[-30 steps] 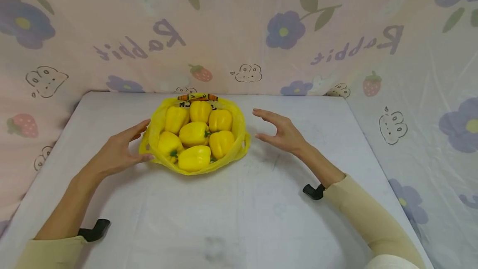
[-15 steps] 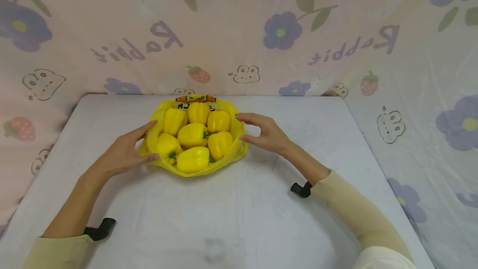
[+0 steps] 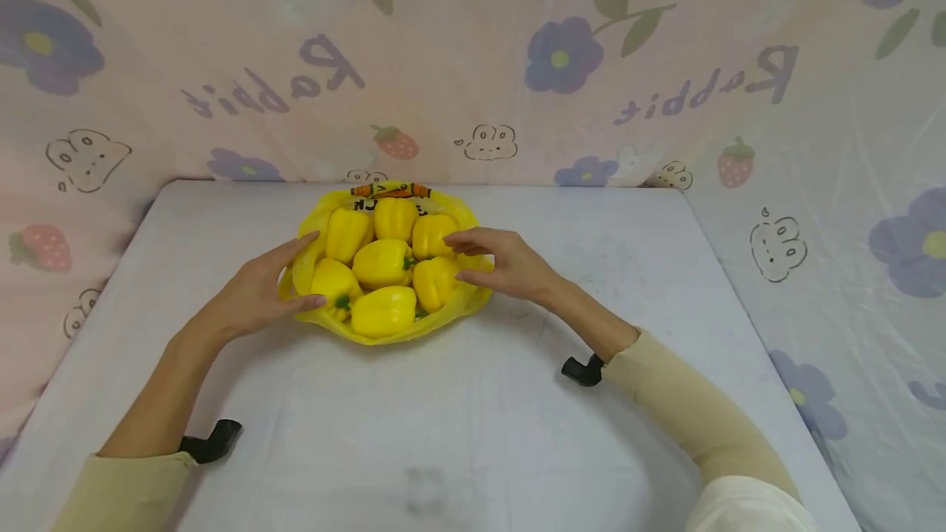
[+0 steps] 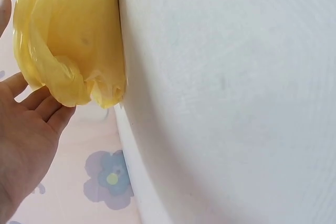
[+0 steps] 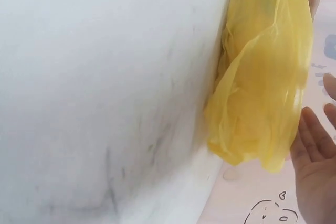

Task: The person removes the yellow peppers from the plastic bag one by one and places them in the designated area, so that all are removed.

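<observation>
A thin yellow plastic bag [image 3: 452, 317], its mouth spread wide, stands towards the back of the white table. Inside it lie several yellow bell peppers [image 3: 383, 261], some showing green stems. My left hand [image 3: 254, 290] is at the bag's left side, thumb and fingers parted over the rim. In the left wrist view its fingertips are right at the gathered plastic [image 4: 68, 77]. My right hand [image 3: 513, 265] reaches over the right rim, its fingertips overlapping the rightmost peppers in the head view. The right wrist view shows its relaxed fingers beside the bag's wall [image 5: 262, 98].
The white table [image 3: 414, 433] runs from the bag forward to the near edge of the view. Patterned cloth [image 3: 443, 64] with flowers and rabbits hangs behind and on both sides. A black mount [image 3: 214, 442] sits at the left wrist, another black mount [image 3: 582, 370] at the right.
My right hand has moved left from beside the bag to over its right rim. My left hand has shifted slightly right over the left rim. The bag and peppers look unmoved.
</observation>
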A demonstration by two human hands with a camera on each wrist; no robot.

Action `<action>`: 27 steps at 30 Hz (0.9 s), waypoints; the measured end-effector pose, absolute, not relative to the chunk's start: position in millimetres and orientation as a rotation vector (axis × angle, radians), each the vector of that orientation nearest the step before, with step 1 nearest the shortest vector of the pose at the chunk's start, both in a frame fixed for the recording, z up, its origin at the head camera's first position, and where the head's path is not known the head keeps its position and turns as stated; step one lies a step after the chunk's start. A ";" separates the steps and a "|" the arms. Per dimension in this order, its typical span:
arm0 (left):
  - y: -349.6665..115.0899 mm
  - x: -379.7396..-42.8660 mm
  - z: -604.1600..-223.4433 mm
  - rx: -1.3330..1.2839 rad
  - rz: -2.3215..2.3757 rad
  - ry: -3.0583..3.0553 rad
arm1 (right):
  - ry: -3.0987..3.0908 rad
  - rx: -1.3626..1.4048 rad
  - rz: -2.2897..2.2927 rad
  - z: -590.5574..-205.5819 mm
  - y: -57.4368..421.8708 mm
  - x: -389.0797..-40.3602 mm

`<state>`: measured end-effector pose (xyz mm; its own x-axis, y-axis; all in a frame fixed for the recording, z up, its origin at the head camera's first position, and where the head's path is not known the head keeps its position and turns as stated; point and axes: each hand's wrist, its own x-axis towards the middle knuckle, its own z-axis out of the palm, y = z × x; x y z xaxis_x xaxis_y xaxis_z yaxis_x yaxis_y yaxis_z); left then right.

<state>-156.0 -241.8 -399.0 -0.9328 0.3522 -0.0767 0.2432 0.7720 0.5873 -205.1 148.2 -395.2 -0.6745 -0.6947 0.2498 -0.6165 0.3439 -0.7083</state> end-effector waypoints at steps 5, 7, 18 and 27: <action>-240.0 -157.2 -398.1 0.481 0.895 2.776 | 2.539 -1.131 -1.131 -393.7 140.8 -200.4; -239.5 -157.8 -398.2 0.485 0.902 2.780 | 2.574 -1.112 -1.090 -393.1 137.6 -198.5; -235.9 -159.7 -402.7 0.425 0.993 2.755 | 2.693 -0.888 -0.894 -395.1 123.6 -189.9; -235.0 -159.3 -404.2 0.437 1.024 2.748 | 2.719 -0.859 -0.773 -396.6 121.3 -188.8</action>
<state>-159.3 -235.0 -404.2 -0.9414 0.3316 -0.0615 0.2105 0.7202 0.6610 -188.8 121.3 -396.6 -0.8150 -0.5791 -0.0201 -0.4819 0.6967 -0.5314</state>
